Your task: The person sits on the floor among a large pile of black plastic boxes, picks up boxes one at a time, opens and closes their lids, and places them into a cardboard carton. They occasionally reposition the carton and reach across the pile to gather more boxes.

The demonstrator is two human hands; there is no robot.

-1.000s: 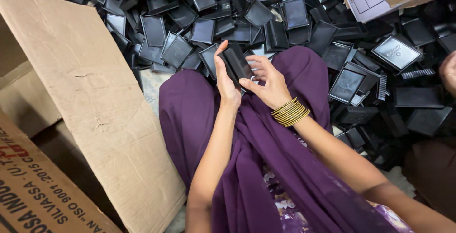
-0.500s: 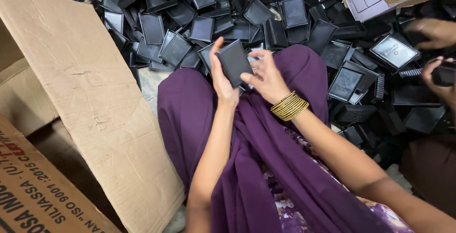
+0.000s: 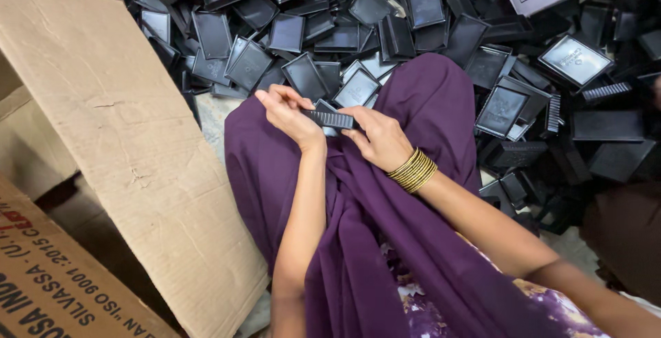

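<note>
Black plastic, a small flat case (image 3: 329,118), sat edge-on between both sets of fingers: the left hand (image 3: 289,114) pinched its left end, the right hand (image 3: 379,138) closed on its right end. Both hands hovered over a purple-draped lap (image 3: 420,104), gold bangles (image 3: 412,171) on the right wrist. Beyond the knees lay a dense heap of similar black cases (image 3: 303,28) on the floor. A cardboard flap (image 3: 117,138) leaned at the left.
</note>
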